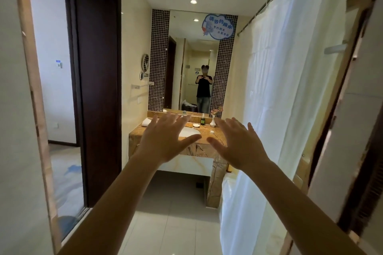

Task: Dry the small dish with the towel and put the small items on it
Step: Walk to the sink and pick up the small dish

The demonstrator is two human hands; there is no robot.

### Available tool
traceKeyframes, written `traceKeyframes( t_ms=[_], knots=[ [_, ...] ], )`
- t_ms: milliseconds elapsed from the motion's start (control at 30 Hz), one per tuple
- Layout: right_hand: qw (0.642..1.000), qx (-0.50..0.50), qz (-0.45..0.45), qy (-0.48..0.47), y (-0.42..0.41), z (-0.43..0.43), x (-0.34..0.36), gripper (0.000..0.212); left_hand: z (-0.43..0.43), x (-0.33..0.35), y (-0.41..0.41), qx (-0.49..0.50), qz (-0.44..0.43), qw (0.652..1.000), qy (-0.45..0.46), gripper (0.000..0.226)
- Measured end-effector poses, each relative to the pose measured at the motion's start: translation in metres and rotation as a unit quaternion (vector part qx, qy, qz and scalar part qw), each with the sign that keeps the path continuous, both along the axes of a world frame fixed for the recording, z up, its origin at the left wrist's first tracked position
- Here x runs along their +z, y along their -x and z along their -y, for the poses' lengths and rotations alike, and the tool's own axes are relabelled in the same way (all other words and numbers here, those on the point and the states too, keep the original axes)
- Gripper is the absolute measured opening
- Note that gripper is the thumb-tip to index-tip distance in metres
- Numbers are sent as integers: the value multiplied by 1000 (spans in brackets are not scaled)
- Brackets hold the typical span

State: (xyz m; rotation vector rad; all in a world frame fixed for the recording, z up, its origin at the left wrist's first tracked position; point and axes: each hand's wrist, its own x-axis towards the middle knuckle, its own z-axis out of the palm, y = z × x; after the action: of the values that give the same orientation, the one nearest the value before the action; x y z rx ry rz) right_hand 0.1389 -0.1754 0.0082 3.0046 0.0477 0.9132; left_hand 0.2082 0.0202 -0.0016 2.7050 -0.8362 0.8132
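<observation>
I stand at a bathroom entrance, some way from the marble vanity counter (209, 135) at the far end. A small white dish (196, 125) lies on the counter behind the basin (189, 131). A rolled white towel (146, 121) rests at the counter's left end. A tiny white item (212, 131) sits to the right of the basin. My left hand (165, 141) and my right hand (238, 144) are stretched out in front of me, palms forward, fingers spread, holding nothing and far from the counter.
A white shower curtain (269, 109) hangs along the right over a bathtub. A dark door (97, 89) stands on the left beside a glass panel. On the counter are a dark soap bottle (202, 120) and a white vase of flowers (213, 120). A mirror (192, 72) shows a person.
</observation>
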Motion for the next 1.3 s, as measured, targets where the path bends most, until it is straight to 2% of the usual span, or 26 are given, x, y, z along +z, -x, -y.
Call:
traceKeyframes(
  t_ms=[333, 567, 967, 1300],
  knots=[
    [999, 27, 19, -13, -84, 19, -4, 67, 12, -3, -80, 24, 9, 1000, 4, 90],
    [998, 37, 51, -17, -144, 39, -5, 64, 40, 10, -128, 25, 46, 998, 24, 87],
    [999, 29, 24, -31, -226, 65, -11, 63, 69, 1, -216, 25, 40, 999, 16, 84],
    [999, 5, 26, -24, -324, 62, -5, 68, 68, 7, -323, 4, 47, 999, 12, 84]
  ],
)
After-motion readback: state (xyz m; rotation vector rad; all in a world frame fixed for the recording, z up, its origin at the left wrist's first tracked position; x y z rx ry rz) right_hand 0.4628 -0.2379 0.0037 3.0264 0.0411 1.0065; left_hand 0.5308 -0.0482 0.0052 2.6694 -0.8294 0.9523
